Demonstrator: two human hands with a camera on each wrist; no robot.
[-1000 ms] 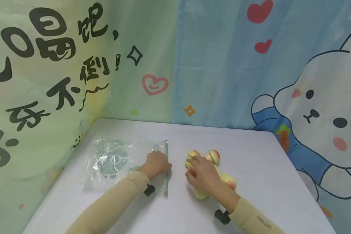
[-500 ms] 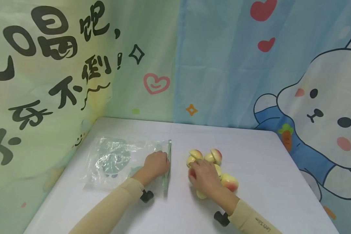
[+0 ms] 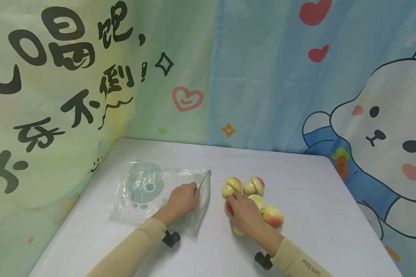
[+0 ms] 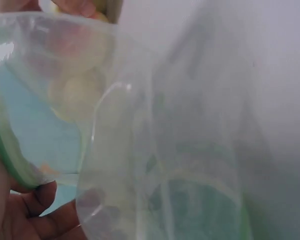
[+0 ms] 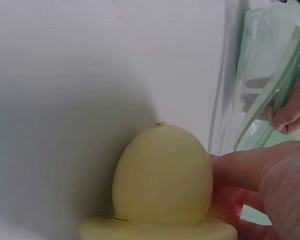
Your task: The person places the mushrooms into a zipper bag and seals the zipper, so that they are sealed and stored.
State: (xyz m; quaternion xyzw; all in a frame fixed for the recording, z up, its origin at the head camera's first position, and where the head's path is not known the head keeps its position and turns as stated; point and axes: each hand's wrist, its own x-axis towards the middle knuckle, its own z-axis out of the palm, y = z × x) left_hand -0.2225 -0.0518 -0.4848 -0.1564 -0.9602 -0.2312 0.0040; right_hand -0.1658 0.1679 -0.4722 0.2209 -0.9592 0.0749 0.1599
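Note:
My left hand [image 3: 182,202] pinches the zip edge of a clear plastic zip bag [image 3: 180,175] with a green print, lying on the table. In the left wrist view the mouth of the bag [image 4: 50,20] gapes, its green zip strip [image 4: 7,150] against my curled fingers. My right hand [image 3: 244,213] grips a mushroom-shaped piece [image 3: 228,208] with a reddish cap, partly hidden by the fingers. Around this hand lie several more yellow and red mushroom-shaped pieces [image 3: 272,216]. One pale yellow mushroom-shaped piece [image 5: 162,175] fills the lower middle of the right wrist view.
The white table [image 3: 319,200] carries the bag on the left and the mushroom-shaped pieces right of centre. Behind it hangs a printed curtain [image 3: 256,77] with hearts and a cartoon rabbit. Both wrists wear small black devices [image 3: 171,238].
The bag's zip edge has parted from a thin line into a wide mouth as my left hand pulled it slightly back. My right fingers have closed on a mushroom-shaped piece.

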